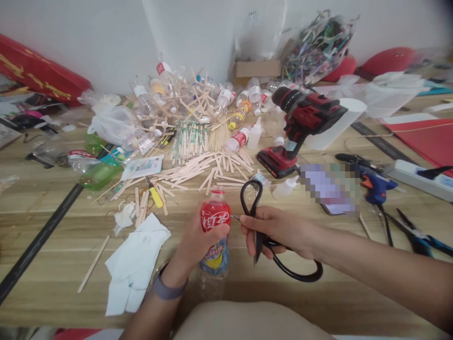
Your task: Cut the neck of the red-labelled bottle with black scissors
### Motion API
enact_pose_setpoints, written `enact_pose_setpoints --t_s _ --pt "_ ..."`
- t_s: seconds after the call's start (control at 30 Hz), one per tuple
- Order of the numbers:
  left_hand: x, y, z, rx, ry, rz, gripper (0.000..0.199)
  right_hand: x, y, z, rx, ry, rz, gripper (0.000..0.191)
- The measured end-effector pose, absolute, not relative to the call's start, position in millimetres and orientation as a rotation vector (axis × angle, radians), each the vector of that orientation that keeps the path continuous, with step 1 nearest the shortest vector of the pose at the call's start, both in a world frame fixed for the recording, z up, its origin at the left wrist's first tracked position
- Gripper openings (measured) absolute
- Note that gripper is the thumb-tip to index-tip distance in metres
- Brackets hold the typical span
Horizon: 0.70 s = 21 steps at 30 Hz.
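My left hand is wrapped around a clear plastic drink bottle with a red and blue label, its thumb lying across the front. No cap shows on the bottle's neck, and the base is near the table's front edge. In my right hand is a pair of scissors with large black loop handles. One loop rises above the fingers, the other hangs below, and a dark blade points down. A thin thing sticks out between the right fingertips and the bottle's side; its kind I cannot make out.
Wooden sticks and empty bottles are heaped ahead. A red cordless drill stands to the right, near a phone, a blue glue gun and a power strip. White cloth and a yellow cutter lie left.
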State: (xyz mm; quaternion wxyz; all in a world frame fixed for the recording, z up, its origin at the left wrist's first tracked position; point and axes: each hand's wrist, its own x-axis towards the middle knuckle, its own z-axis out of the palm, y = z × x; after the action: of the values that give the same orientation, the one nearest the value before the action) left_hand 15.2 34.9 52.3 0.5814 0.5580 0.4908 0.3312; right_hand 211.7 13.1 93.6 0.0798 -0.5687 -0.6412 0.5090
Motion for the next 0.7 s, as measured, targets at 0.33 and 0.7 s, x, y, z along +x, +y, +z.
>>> enact_pose_setpoints --t_s 0.33,0.7 --pt "13 36 49 0.921 1.07 0.852 0.058 218 13 104 -1.738 -2.245 0.877 0.041" --pt "6 36 51 0.703 0.639 0.837 0.057 257 -20 55 -1.897 -2.248 0.802 0.025"
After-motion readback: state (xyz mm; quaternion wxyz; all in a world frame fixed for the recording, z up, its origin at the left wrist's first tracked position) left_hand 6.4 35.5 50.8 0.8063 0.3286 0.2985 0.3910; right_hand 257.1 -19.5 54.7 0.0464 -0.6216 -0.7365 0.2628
